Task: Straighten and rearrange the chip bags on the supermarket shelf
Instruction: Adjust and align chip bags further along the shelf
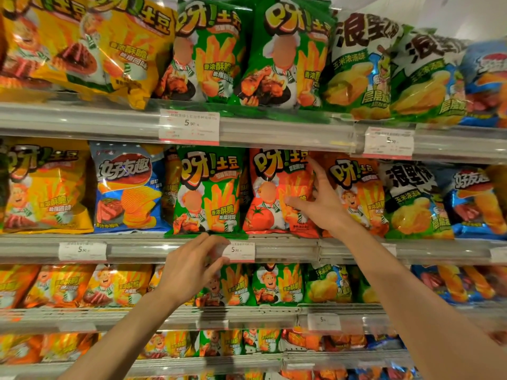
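A red tomato chip bag (277, 190) stands upright on the second shelf (288, 249) from the top, near the middle of its front edge. The right hand (323, 201) grips this bag at its right side, thumb lying across the front and fingers reaching round the top right corner. Touching its left side stands a green chip bag (208, 190), its bottom seam hanging slightly over the shelf's front edge. The left hand (192, 267) is raised just below that seam, in front of the shelf rail, with fingers loosely curled and fingertips close together beside a white price tag (238, 251); whether it pinches anything cannot be told. To the right of the red bag stands an orange chip bag (359, 193), partly behind the right hand. Further left on the same shelf are a blue chip bag (126, 187) and a yellow chip bag (44, 187). Shelves above and below carry more rows of bags
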